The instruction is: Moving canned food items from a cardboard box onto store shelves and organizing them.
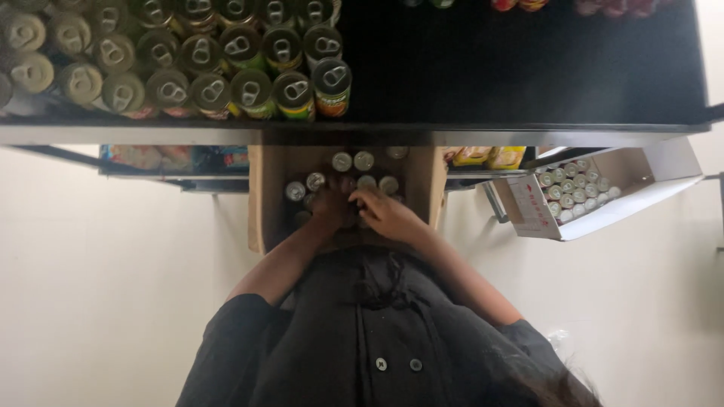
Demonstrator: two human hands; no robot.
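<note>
Cans in box: both my hands are reaching in.
Left hand and right hand are curling over can tops, grip unclear; shelf is half filled.

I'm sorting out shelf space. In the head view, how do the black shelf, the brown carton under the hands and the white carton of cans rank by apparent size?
1. black shelf, largest, though nearest the camera.
2. brown carton.
3. white carton; close to the brown one, so unsure.
Both hands, left and right, reach into the brown carton.
</note>
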